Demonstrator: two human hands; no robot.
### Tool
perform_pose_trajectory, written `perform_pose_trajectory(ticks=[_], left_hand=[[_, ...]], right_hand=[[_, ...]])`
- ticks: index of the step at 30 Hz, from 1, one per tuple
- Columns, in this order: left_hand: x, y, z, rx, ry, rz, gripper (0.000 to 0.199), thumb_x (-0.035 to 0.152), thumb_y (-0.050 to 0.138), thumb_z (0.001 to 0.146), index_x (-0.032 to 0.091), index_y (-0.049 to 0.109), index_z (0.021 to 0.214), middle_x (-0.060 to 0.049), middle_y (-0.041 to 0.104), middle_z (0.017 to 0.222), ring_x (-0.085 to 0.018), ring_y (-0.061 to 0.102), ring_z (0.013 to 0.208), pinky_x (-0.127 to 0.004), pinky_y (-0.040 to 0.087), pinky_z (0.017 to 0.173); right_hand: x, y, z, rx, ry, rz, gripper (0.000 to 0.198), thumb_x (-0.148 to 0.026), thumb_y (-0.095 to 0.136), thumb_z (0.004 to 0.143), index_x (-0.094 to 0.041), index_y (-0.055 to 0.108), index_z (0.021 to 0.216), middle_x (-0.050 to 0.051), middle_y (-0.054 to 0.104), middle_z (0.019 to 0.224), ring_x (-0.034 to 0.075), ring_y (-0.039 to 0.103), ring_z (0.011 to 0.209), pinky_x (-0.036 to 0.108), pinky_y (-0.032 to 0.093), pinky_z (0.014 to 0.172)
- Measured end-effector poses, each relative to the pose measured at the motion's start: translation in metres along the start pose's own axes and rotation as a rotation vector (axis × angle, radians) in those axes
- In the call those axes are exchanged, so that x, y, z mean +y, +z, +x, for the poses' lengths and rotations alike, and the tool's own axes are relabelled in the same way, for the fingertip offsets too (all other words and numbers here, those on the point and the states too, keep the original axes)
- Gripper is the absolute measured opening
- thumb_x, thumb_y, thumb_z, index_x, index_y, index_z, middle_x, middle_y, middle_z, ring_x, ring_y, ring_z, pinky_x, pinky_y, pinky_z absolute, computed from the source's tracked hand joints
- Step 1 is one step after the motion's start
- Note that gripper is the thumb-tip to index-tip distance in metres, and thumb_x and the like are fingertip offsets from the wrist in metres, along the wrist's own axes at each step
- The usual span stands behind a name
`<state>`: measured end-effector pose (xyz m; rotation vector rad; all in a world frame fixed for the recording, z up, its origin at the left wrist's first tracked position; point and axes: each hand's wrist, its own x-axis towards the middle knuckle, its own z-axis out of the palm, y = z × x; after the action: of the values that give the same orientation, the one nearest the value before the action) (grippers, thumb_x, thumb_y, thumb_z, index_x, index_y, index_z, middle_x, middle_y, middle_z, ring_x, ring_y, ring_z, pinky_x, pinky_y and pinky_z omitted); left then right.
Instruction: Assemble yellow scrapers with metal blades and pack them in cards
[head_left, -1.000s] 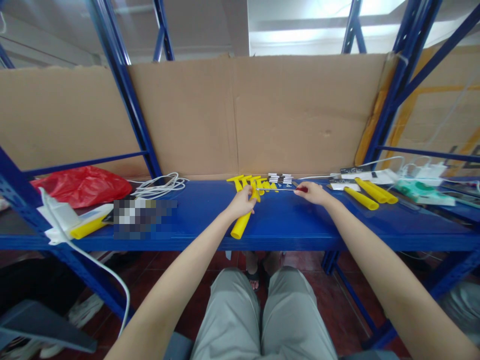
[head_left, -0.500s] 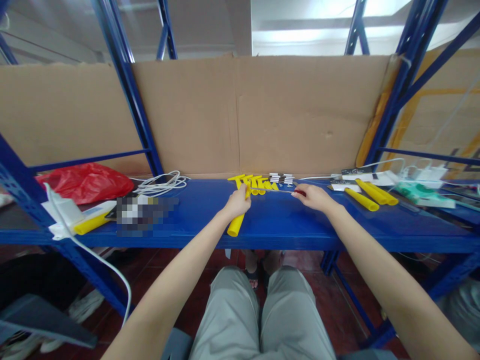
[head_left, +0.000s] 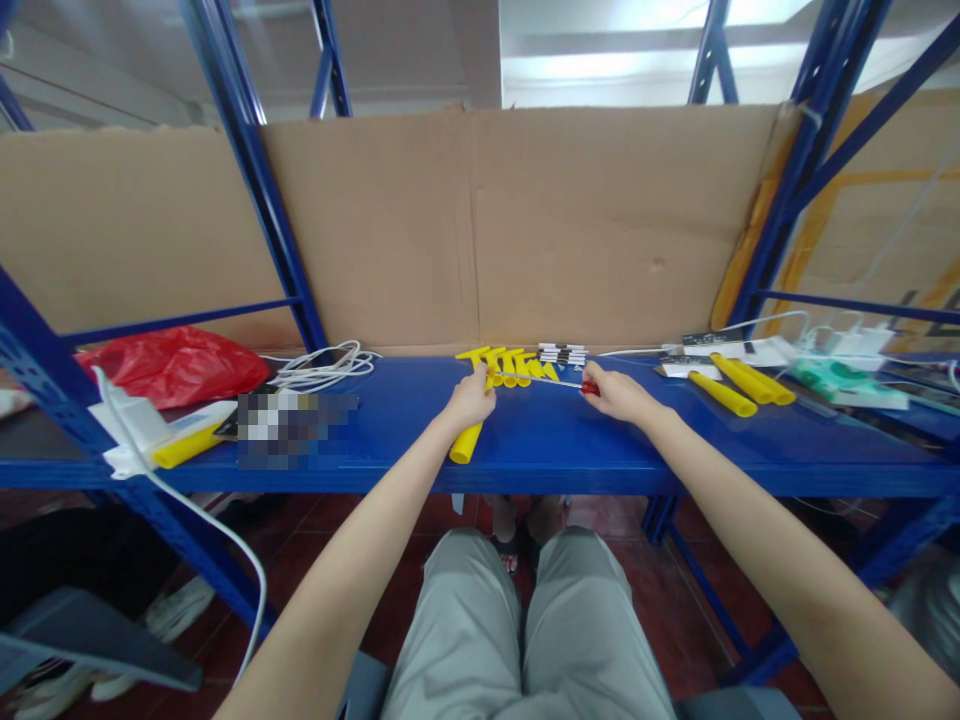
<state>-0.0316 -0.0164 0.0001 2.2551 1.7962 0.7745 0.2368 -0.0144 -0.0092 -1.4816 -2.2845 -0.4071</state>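
Note:
My left hand [head_left: 471, 400] is closed around a yellow tube-shaped handle [head_left: 465, 446], whose open round end points down toward the shelf's front edge. In my right hand [head_left: 613, 394] is a screwdriver [head_left: 546, 380] with a red handle and a long thin metal shaft. The shaft runs leftward, nearly level, to the upper part of the yellow handle by my left fingers; exactly where the tip meets it is too small to make out. Behind the hands lie several yellow T-shaped handles [head_left: 513, 366] and short yellow pieces [head_left: 550, 371]. White-and-black small parts [head_left: 562, 355] are stacked beside them.
On the blue shelf [head_left: 570, 445], several yellow tubes [head_left: 723, 394] lie at right near white adapters [head_left: 856, 345] and a green-and-white packet [head_left: 847, 382]. At left are a red plastic bag [head_left: 176, 365], coiled white cable [head_left: 326, 366] and another yellow tube [head_left: 187, 446]. Cardboard [head_left: 562, 230] stands behind.
The yellow handle and my left hand have shifted slightly left and up. My right fingers have changed position around the screwdriver, and more of its red handle shows.

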Motion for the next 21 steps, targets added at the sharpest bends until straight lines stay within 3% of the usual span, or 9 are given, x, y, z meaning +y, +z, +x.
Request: perform_pose_trajectory(ticks=[4,11,18,21], left_hand=[[-0.0013,0.0021,0.0023,0.005,-0.015,-0.031,0.038,0.016,0.046,0.086,0.014,0.04,0.123,-0.018,0.06,0.121,-0.023,0.068,0.085,-0.033,0.051,0.076],[-0.0013,0.0013,0.0016,0.005,-0.035,-0.057,0.038,0.016,0.045,0.086,0.013,0.039,0.124,-0.02,0.059,0.122,-0.023,0.068,0.083,-0.034,0.052,0.075],[0.0021,-0.0007,-0.001,-0.002,-0.032,-0.035,0.038,0.015,0.045,0.086,0.014,0.039,0.124,-0.02,0.06,0.121,-0.023,0.069,0.082,-0.034,0.052,0.075],[0.0027,-0.0008,-0.0012,0.002,-0.026,-0.023,0.037,0.014,0.045,0.086,0.014,0.04,0.123,-0.019,0.06,0.121,-0.023,0.069,0.082,-0.035,0.052,0.076]], right_hand=[[0.0007,-0.0017,-0.0013,0.055,-0.007,-0.08,0.019,-0.031,0.053,0.086,-0.018,0.058,0.099,0.009,0.071,0.087,0.024,0.066,0.076,0.028,0.041,0.059],[0.0014,-0.0035,-0.0037,0.147,-0.063,-0.055,0.029,-0.037,0.047,0.09,-0.02,0.064,0.107,0.011,0.068,0.112,0.026,0.064,0.1,0.032,0.047,0.074],[-0.0033,-0.0074,-0.0037,0.07,0.042,-0.099,0.019,-0.028,0.053,0.084,-0.018,0.057,0.1,0.007,0.071,0.083,0.023,0.066,0.073,0.027,0.039,0.056],[-0.0031,-0.0095,-0.0045,0.079,0.024,-0.117,0.014,-0.027,0.052,0.084,-0.019,0.056,0.094,0.007,0.07,0.081,0.022,0.065,0.07,0.027,0.035,0.054]])
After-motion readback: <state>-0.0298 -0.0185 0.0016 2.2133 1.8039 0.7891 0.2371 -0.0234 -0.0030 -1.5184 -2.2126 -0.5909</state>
